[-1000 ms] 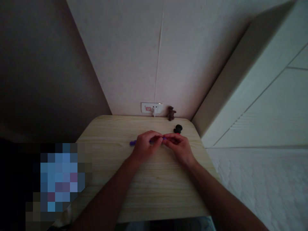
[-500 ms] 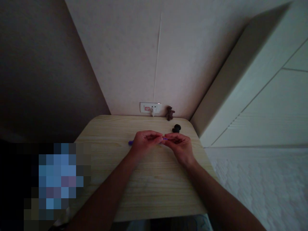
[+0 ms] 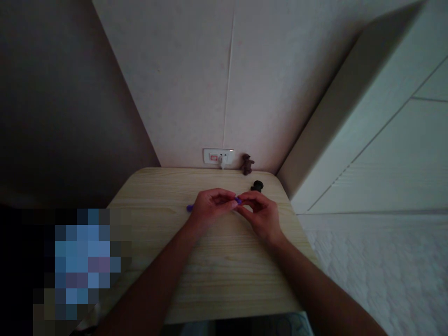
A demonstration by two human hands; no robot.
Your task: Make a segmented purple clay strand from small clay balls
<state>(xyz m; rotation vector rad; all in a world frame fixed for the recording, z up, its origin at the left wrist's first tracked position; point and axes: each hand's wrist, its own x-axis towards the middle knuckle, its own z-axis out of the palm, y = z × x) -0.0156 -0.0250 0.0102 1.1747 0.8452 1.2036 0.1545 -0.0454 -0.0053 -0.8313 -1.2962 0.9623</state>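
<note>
Dim light falls on a pale wooden bench (image 3: pixel 210 280) pushed against a wall with a socket (image 3: pixel 217 156). Beside the socket stands a small brown figure (image 3: pixel 247 164), with a black object (image 3: pixel 257 186) nearer. Over the bench's middle, the left hand (image 3: pixel 210 208) and right hand (image 3: pixel 261 213) each close their grip on a purple pen (image 3: pixel 238 200), its middle hidden and details hard to make out.

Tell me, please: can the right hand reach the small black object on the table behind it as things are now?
Probably yes. The small black object lies on the table just beyond the right hand, with only bare wood between them. But that hand's fingers pinch the purple pen together with the left hand.
</note>
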